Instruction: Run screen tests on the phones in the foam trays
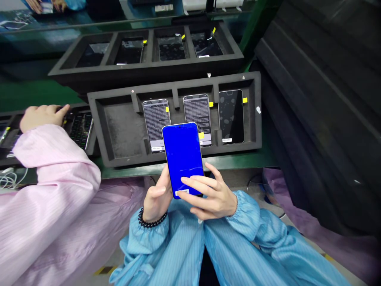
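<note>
A smartphone (182, 153) with a solid blue screen is held tilted in front of me. My left hand (157, 196) grips it along its lower left side, some fingers hidden behind it. Over the lower part of the screen lies my right hand (212, 194), fingers stretched out and apart, two fingertips at the glass near a white label (182, 193). Just beyond, a black foam tray (119, 161) holds two phones showing lines of text, a left phone (153, 123) and a middle phone (190, 107), partly covered by the blue one. A dark-screened phone (231, 115) lies at right.
Behind it stands another black tray (145, 70) with several dark phones. At left, a co-worker's hand (41, 117) in a pink sleeve (53, 159) rests over a further tray of phones. Stacked black foam trays (315, 99) rise on the right. A white cable (10, 178) lies far left.
</note>
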`<state>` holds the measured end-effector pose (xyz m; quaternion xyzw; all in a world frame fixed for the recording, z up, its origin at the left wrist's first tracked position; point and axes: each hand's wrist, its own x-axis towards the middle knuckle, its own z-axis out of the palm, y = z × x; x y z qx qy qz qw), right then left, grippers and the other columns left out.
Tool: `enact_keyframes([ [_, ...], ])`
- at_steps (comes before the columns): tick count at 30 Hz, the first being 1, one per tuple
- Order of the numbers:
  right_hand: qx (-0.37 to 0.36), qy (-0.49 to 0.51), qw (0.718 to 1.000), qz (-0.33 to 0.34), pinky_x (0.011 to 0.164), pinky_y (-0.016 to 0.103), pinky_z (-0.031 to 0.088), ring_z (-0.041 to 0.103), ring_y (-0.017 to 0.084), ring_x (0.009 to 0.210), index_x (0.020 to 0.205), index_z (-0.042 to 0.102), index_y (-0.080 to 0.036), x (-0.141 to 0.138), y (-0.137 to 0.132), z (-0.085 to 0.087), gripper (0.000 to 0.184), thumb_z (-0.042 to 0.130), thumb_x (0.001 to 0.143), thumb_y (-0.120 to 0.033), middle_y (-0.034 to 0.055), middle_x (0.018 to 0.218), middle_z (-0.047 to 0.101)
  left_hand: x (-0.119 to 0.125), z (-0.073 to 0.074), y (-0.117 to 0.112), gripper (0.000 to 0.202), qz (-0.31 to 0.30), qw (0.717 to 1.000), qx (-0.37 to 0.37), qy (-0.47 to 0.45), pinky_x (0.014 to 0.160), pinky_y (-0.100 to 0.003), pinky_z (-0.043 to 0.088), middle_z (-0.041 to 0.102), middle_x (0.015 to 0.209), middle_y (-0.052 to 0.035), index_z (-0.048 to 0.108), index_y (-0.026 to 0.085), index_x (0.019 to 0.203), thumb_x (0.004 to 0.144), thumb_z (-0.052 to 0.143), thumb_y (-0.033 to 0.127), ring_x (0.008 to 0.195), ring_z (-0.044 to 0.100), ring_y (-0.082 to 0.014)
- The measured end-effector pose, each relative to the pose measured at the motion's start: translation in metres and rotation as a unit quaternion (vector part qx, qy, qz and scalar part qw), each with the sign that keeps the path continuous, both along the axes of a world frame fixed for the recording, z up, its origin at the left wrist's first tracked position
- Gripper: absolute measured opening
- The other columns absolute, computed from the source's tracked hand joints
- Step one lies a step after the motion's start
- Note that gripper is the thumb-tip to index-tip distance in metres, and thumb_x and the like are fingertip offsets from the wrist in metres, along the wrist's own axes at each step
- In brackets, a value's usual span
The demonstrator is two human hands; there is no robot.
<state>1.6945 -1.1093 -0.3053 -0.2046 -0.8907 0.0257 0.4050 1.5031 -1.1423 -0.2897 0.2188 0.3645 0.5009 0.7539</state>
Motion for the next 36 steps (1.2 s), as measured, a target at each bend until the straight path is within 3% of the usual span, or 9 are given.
enact_keyframes([
  [12, 0.004, 0.003, 1.000, -0.003, 0.129, 0.051, 0.021, 0.057, 0.017, 0.121, 0.119, 0.070, -0.024, 0.001, 0.002, 0.002, 0.037, 0.038, 0.102, -0.034, 0.0066, 0.128, 0.070, 0.000, 0.000, -0.001, 0.084, 0.001, 1.000, -0.001, 0.013, 0.127, -0.052, 0.023, 0.057, 0.148, -0.0058, 0.036, 0.024, 0.154, 0.074, 0.052, 0.046, 0.149, 0.035, -0.0336],
  [20, -0.003, 0.031, 1.000, 0.003, 0.126, 0.052, 0.027, 0.060, 0.018, 0.118, 0.123, 0.065, -0.023, 0.002, 0.000, 0.003, 0.035, 0.041, 0.101, -0.035, 0.0091, 0.130, 0.069, 0.001, 0.000, 0.000, 0.085, 0.007, 1.000, -0.005, 0.023, 0.123, -0.054, 0.032, 0.055, 0.150, -0.0060, 0.036, 0.024, 0.155, 0.074, 0.052, 0.045, 0.148, 0.036, -0.0349],
  [23, -0.017, 0.056, 0.997, -0.042, 0.119, 0.049, 0.038, 0.062, 0.020, 0.112, 0.120, 0.065, -0.020, 0.007, 0.006, 0.011, 0.035, 0.039, 0.101, -0.034, 0.0110, 0.124, 0.070, 0.000, 0.000, -0.001, 0.086, -0.024, 0.999, 0.001, 0.022, 0.104, -0.057, 0.051, 0.052, 0.151, -0.0064, 0.030, 0.029, 0.157, 0.076, 0.053, 0.046, 0.136, 0.050, -0.0386],
  [25, -0.053, 0.085, 0.986, -0.132, 0.108, 0.043, 0.048, 0.062, 0.022, 0.110, 0.115, 0.066, -0.019, 0.013, 0.018, 0.019, 0.028, 0.046, 0.099, -0.030, 0.0113, 0.116, 0.070, 0.001, 0.002, -0.001, 0.087, -0.059, 0.998, 0.001, 0.015, 0.084, -0.054, 0.061, 0.050, 0.153, -0.0070, 0.024, 0.033, 0.159, 0.078, 0.056, 0.046, 0.122, 0.061, -0.0391],
  [28, -0.147, 0.109, 0.954, -0.236, 0.090, 0.037, 0.052, 0.063, 0.022, 0.101, 0.110, 0.065, -0.019, 0.023, 0.041, 0.035, 0.020, 0.051, 0.098, -0.028, 0.0092, 0.108, 0.069, 0.006, 0.006, -0.002, 0.089, -0.087, 0.996, 0.000, 0.009, 0.066, -0.043, 0.064, 0.054, 0.149, -0.0092, 0.021, 0.035, 0.159, 0.081, 0.060, 0.047, 0.106, 0.069, -0.0351],
  [31, -0.202, 0.067, 0.950, -0.230, 0.074, 0.030, 0.048, 0.060, 0.017, 0.079, 0.089, 0.064, -0.019, 0.027, 0.059, 0.047, 0.022, 0.049, 0.102, -0.031, 0.0034, 0.085, 0.066, 0.013, 0.006, -0.002, 0.088, -0.113, 0.993, 0.000, 0.025, 0.060, -0.037, 0.063, 0.064, 0.136, -0.0115, 0.019, 0.033, 0.160, 0.085, 0.062, 0.046, 0.082, 0.074, -0.0270],
  [33, -0.166, 0.025, 0.958, -0.234, 0.064, 0.028, 0.041, 0.052, 0.014, 0.066, 0.073, 0.057, -0.020, 0.027, 0.063, 0.051, 0.030, 0.052, 0.102, -0.028, -0.0008, 0.067, 0.057, 0.017, 0.002, -0.002, 0.086, -0.117, 0.992, -0.007, 0.040, 0.054, -0.033, 0.062, 0.067, 0.129, -0.0124, 0.016, 0.033, 0.160, 0.088, 0.061, 0.044, 0.064, 0.073, -0.0225],
  [36, -0.057, 0.003, 0.966, -0.252, 0.059, 0.029, 0.035, 0.043, 0.013, 0.060, 0.064, 0.052, -0.020, 0.024, 0.060, 0.055, 0.036, 0.057, 0.100, -0.024, -0.0020, 0.060, 0.051, 0.021, -0.007, -0.005, 0.084, -0.090, 0.995, -0.021, 0.038, 0.047, -0.030, 0.060, 0.067, 0.129, -0.0136, 0.012, 0.034, 0.161, 0.091, 0.058, 0.043, 0.057, 0.072, -0.0223],
])
